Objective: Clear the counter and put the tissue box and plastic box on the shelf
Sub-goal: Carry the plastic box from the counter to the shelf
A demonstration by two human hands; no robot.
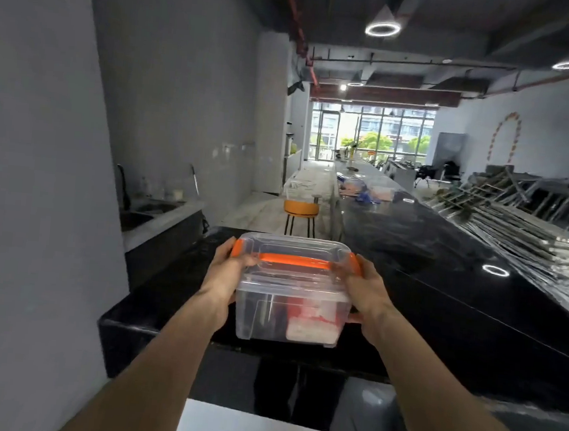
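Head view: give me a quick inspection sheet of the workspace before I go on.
Surface: glossy black counter, bare near the box; ring lights reflect in it.
Job's things: clear plastic box with orange handle and clips, lid on, a red and white pack inside; tissue box and shelf not identifiable.
Clutter: bags and papers far down the counter.
Hands: left hand and right hand grip the box's ends at the near edge.
Cables: nothing seen.
Surroundings: sink unit on the left, orange stool behind, stacked metal frames on the right, windows far back.
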